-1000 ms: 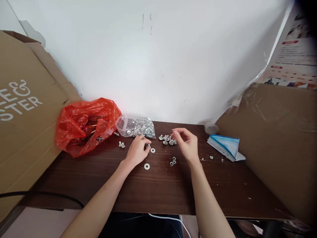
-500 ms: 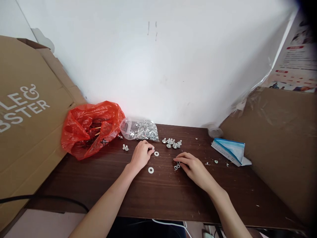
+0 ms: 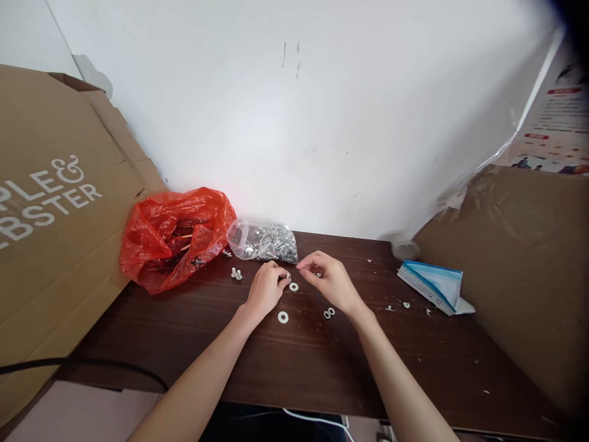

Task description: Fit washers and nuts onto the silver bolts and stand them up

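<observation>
While I look down from the head camera, my left hand [image 3: 265, 288] rests on the dark table [image 3: 299, 362], fingertips pinched on a small bolt [image 3: 286, 277] just beside a washer [image 3: 293, 286]. My right hand [image 3: 332, 283] hovers close by, thumb and forefinger pinched together — what they grip is too small to tell. Another washer [image 3: 283, 317] and two nuts [image 3: 328, 313] lie nearer me; a clear bag of hardware [image 3: 264, 241] and a red plastic bag [image 3: 177, 236] sit behind.

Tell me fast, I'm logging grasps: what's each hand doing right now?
Left hand: fingers pinched shut on a small metal piece, too small to identify.
Right hand: fingertips pinched together above the washer; whether it holds anything cannot be told.
</observation>
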A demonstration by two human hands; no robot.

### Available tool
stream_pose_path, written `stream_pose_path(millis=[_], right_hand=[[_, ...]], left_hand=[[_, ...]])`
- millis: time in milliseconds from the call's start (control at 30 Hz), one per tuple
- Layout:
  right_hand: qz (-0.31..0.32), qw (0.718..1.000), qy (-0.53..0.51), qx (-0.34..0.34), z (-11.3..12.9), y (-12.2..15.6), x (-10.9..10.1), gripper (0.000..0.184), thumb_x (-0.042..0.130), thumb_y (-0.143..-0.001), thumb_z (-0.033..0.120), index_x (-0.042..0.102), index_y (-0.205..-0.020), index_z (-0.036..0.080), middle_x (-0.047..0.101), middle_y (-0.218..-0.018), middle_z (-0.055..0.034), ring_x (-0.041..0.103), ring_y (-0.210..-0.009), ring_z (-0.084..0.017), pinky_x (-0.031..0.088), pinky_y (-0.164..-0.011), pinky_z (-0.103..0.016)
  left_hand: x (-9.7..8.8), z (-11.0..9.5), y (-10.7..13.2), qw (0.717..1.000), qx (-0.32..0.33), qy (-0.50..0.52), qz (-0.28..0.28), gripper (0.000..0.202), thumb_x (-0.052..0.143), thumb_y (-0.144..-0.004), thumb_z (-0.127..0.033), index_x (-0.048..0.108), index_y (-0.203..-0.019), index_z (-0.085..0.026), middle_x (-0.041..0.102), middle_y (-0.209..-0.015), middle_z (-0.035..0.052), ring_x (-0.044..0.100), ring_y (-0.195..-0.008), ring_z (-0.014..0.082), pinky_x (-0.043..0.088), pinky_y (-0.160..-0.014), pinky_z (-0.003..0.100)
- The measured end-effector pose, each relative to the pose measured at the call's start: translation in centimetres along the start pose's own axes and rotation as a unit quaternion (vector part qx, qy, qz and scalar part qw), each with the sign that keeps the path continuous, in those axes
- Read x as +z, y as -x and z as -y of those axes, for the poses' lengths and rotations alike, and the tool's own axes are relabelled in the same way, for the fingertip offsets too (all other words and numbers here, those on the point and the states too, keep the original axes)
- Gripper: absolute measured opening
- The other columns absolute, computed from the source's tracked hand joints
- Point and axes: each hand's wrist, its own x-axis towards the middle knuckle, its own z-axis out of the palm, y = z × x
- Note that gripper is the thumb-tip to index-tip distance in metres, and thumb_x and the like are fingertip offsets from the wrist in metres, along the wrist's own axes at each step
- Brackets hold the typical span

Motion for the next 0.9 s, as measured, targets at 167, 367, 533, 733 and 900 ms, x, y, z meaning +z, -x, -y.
stream_pose_path(millis=[167, 367, 533, 733, 900], right_hand=[[-0.033, 0.998, -0.056, -0.007, -0.9, -1.2, 3.6, 0.013, 0.061, -0.078, 0.016, 0.066, -0.089, 0.018, 0.061, -0.085, -0.0039, 0.06, -0.073, -0.014, 0.052, -0.069, -0.028], [-0.026, 0.999, -0.013, -0.035, -1.6, -0.5, 3.7, 0.004, 0.06, -0.077, 0.014, 0.063, -0.078, 0.017, 0.06, -0.083, -0.004, 0.057, -0.072, -0.015, 0.051, -0.067, -0.029], [-0.013, 0.999, 0.017, -0.049, -1.7, -0.3, 3.1, 0.005, 0.059, -0.078, 0.015, 0.063, -0.076, 0.018, 0.063, -0.08, -0.0031, 0.058, -0.073, -0.015, 0.049, -0.068, -0.029], [-0.035, 0.997, 0.041, -0.059, -1.9, 0.2, 3.3, 0.01, 0.055, -0.08, 0.013, 0.063, -0.079, 0.018, 0.065, -0.079, -0.0023, 0.061, -0.073, -0.015, 0.049, -0.069, -0.028], [-0.04, 0.997, 0.027, -0.057, -1.8, 0.3, 3.7, 0.016, 0.055, -0.079, 0.012, 0.064, -0.091, 0.02, 0.067, -0.085, -0.0028, 0.064, -0.075, -0.016, 0.051, -0.071, -0.029]], left_hand=[[0.3, 0.3, -0.1, 1.0, -0.008, -0.006, -0.008, 0.006, 0.064, -0.08, -0.016, 0.069, -0.077, -0.014, 0.057, -0.081, 0.0051, 0.054, -0.077, 0.017, 0.043, -0.071, 0.029], [0.1, 0.3, -0.2, 1.0, -0.011, -0.003, 0.003, 0.007, 0.063, -0.08, -0.015, 0.07, -0.078, -0.015, 0.054, -0.078, 0.0033, 0.052, -0.072, 0.0147, 0.041, -0.069, 0.027], [0.0, 0.2, -0.3, 1.0, -0.01, 0.007, 0.003, 0.009, 0.063, -0.08, -0.018, 0.072, -0.081, -0.017, 0.054, -0.078, 0.0029, 0.051, -0.071, 0.0142, 0.042, -0.069, 0.028], [-0.1, 0.3, -0.4, 1.0, -0.013, 0.008, 0.007, 0.011, 0.063, -0.08, -0.018, 0.073, -0.084, -0.018, 0.056, -0.079, 0.0032, 0.052, -0.072, 0.0145, 0.044, -0.07, 0.028], [0.0, 0.3, -0.4, 1.0, -0.016, 0.02, 0.0, 0.011, 0.063, -0.079, -0.016, 0.072, -0.084, -0.017, 0.057, -0.081, 0.0037, 0.053, -0.07, 0.0137, 0.044, -0.069, 0.027]])
